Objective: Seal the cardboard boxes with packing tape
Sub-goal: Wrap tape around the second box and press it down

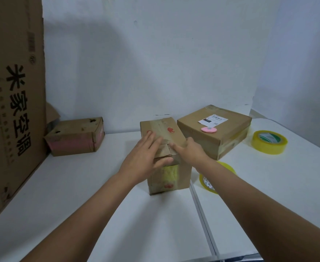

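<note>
pink cutter (208,129) | white table (60,195) | white wall (155,63)

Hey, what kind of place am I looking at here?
Probably a makeshift parcel-packing station: used cardboard boxes, one bearing a shipping label, sit on a white table with rolls of yellow packing tape, against a plain white backdrop.

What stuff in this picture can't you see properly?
Head view:
- Near tape roll: mostly hidden behind the right arm.
- Label on the flat box: print too small to read.
- Big carton: cut off by the left edge.
- Middle box top: partly covered by left hand and right hand.
</note>
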Available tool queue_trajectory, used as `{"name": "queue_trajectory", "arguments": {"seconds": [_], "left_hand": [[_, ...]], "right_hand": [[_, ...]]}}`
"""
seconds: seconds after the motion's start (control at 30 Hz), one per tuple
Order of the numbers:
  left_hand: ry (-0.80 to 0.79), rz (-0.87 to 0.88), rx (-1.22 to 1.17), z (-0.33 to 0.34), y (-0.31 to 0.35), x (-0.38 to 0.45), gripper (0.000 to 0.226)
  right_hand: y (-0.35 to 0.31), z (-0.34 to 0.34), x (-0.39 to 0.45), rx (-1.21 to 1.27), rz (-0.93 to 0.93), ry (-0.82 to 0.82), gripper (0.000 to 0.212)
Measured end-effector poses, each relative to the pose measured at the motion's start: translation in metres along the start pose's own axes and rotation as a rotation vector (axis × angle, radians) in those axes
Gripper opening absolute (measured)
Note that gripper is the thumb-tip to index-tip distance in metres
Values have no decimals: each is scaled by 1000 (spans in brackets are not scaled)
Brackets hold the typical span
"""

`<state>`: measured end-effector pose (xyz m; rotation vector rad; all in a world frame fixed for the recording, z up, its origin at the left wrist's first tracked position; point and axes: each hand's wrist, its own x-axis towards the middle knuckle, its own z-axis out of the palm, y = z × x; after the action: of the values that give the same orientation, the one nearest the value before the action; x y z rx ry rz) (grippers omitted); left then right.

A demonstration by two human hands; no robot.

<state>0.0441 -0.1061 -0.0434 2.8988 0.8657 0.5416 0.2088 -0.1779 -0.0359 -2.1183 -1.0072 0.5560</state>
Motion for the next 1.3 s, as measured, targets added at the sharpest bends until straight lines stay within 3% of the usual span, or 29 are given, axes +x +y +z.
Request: {"name": "queue_trajectory", "arguments": {"seconds": [0.13,0.23,0.3,0.4,0.47,0.53,0.63,0.67,0.73,0.87,0.97,1.13,1.3], "left_hand": [[-43,76,140,4,12,9,75],[-58,43,165,5,17,9,74],[32,94,174,4,22,6,72],[277,311,-27,3,39,-9,49],[278,358,-283,13,56,-20,31],[42,77,-696,27,75,-31,24],[-494,-636,-1221,54,89,-38,39],[-608,-799,-1367,62,90,-39,49],[-692,-971,-1636,76,90,-39,67],[-614,-1090,-1973,97,104,-35,83],[-469,-1127,-2076,105,110,-31,72],[-396,-1107,-1976,104,108,-30,38],[-465,-1054,-1856,96,94,-43,32]], "right_hand": [[7,-22,1,35,-21,-6,66],[33,-44,1,-263,-3,28,52],[49,-53,-3,-538,77,-62,61],[63,-55,-7,-688,131,-174,62],[67,-52,-7,-639,114,-155,60],[68,-48,-9,-583,97,-135,63],[67,-44,-13,-535,105,-104,54],[66,-45,-14,-522,116,-101,50],[63,-46,-16,-520,125,-111,45],[55,-49,-22,-481,118,-112,45],[46,-52,-27,-461,107,-127,53],[36,-59,-37,-406,123,-221,66],[35,-65,-58,-135,220,-455,44]]}}
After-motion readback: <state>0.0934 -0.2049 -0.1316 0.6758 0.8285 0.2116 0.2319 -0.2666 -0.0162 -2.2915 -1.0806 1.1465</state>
